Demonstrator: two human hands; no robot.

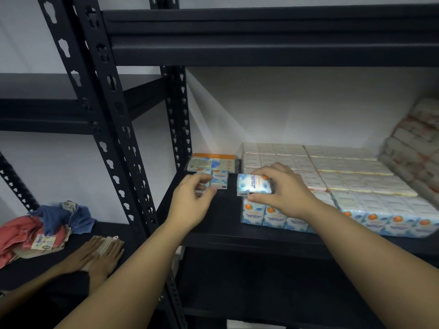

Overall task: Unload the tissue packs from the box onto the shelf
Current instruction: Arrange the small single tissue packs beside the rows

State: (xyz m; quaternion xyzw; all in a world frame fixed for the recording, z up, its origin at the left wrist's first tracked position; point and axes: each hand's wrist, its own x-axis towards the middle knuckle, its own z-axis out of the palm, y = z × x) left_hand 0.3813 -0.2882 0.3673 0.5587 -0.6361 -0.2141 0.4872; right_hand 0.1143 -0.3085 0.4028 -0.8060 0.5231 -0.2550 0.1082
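Black metal shelf carried both hands — the right hand gripping a blue-and-white tissue pack lengthwise left-to-right, the left hand pinching small loose tissue packs just left.

A stockroom or shop storeroom: black slotted-steel shelving against a plain white wall, one shelf stocked with rows of wrapped tissue packs, a neighbouring shelf holding tagged folded cloths.
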